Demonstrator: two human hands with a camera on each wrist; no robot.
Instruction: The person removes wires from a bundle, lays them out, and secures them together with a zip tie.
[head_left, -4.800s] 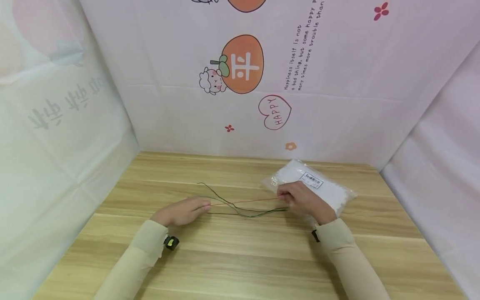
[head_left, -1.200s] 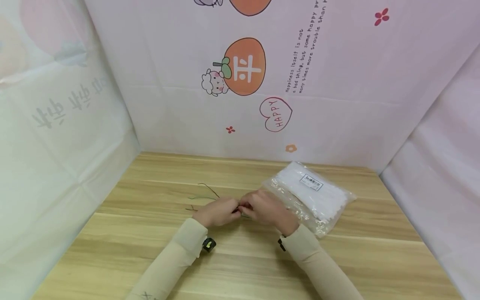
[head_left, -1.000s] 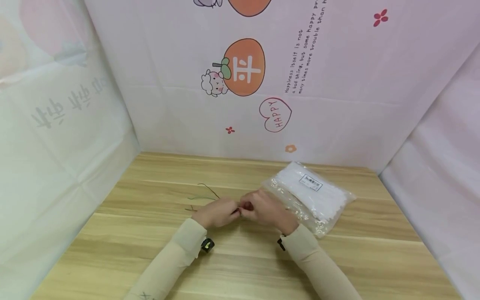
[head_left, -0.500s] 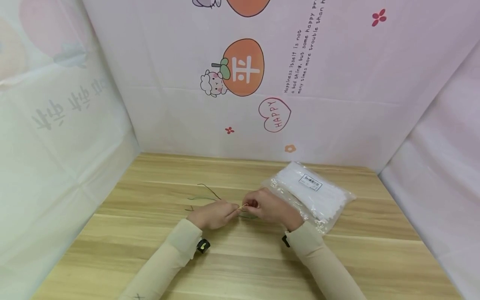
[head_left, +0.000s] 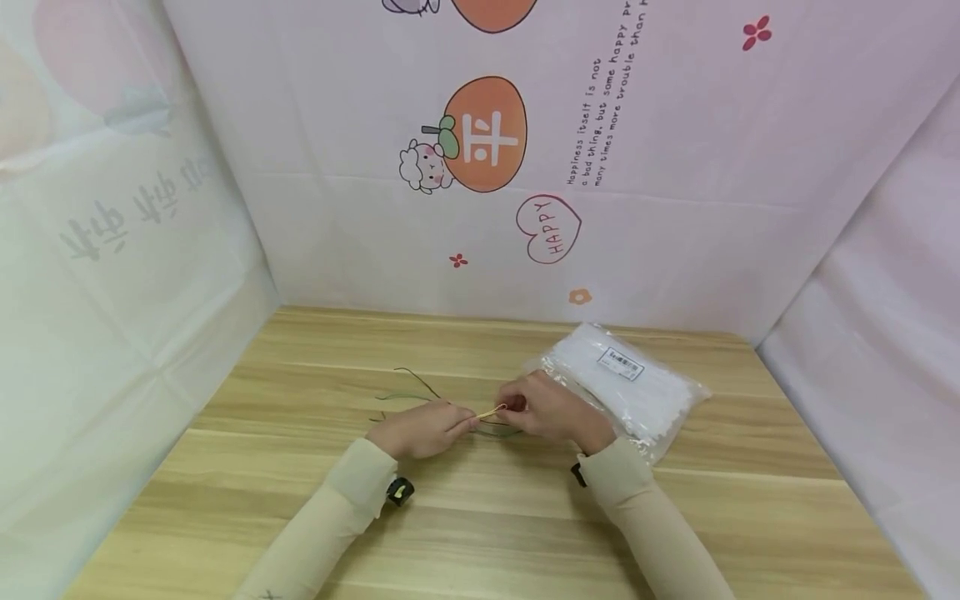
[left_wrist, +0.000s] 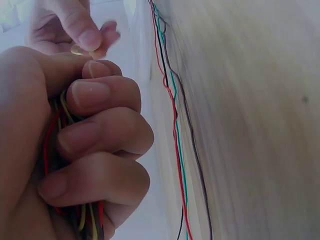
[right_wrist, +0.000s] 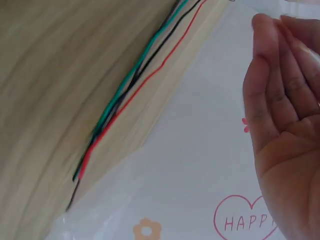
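Note:
My left hand (head_left: pixel 423 429) grips a bunch of folded thin wires, and red (left_wrist: pixel 46 145) and yellow strands show between its curled fingers in the left wrist view. From its fingertips a doubled yellow wire (head_left: pixel 489 413) sticks out to the right. My right hand (head_left: pixel 551 410) pinches at the looped end of that yellow wire with thumb and forefinger. Below the hands, loose wires lie lengthwise on the table; a red wire (left_wrist: pixel 176 135), a green wire (right_wrist: pixel 127 77) and a dark wire (left_wrist: pixel 192 135) are among them. Their middle part is hidden by my left hand in the head view.
A clear plastic bag (head_left: pixel 648 396) of white contents, with a barcode label (head_left: pixel 621 364), lies behind and right of my right hand. The wooden table (head_left: pixel 480 517) is enclosed at the back and both sides by printed white cloth (head_left: pixel 360 242).
Earlier my hands were apart with an orange-red wire stretched between them. They came together over the table, and now they have drawn slightly apart, with the yellow loop showing between them.

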